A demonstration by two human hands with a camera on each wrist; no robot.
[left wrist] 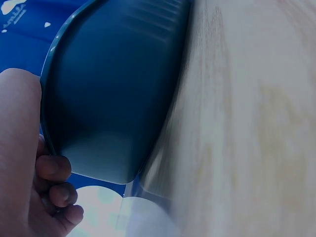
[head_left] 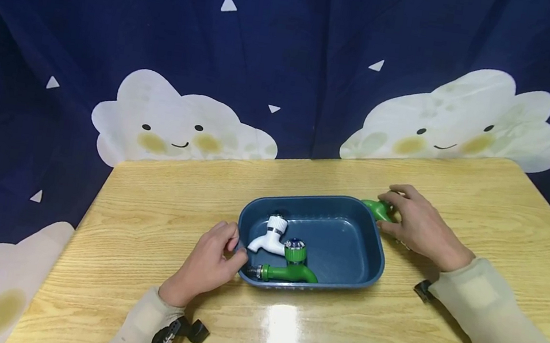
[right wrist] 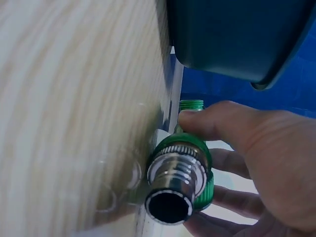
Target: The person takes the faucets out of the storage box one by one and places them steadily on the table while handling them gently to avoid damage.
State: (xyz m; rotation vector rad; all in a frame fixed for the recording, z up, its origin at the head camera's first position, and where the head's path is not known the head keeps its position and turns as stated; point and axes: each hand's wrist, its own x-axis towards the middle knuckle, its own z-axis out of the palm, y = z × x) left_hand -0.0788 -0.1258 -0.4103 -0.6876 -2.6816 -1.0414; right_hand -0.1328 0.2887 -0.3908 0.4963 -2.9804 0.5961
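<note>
A dark blue plastic basin (head_left: 342, 253) sits on the table, holding a white faucet (head_left: 270, 243) and a green faucet (head_left: 290, 272) in its left half. My left hand (head_left: 207, 264) grips the basin's left rim with curled fingers and thumb; the left wrist view shows the fingers against the basin's outer side (left wrist: 113, 94). Beyond the right end of the basin, my right hand (head_left: 421, 228) holds another green faucet (head_left: 375, 209) at table level. In the right wrist view the thumb and fingers surround this faucet, whose metal nozzle (right wrist: 173, 192) faces the camera.
The wooden table (head_left: 172, 198) reaches back to a dark blue curtain (head_left: 311, 54) printed with white clouds and triangles. Dark straps with small devices (head_left: 180, 333) are on the wrists.
</note>
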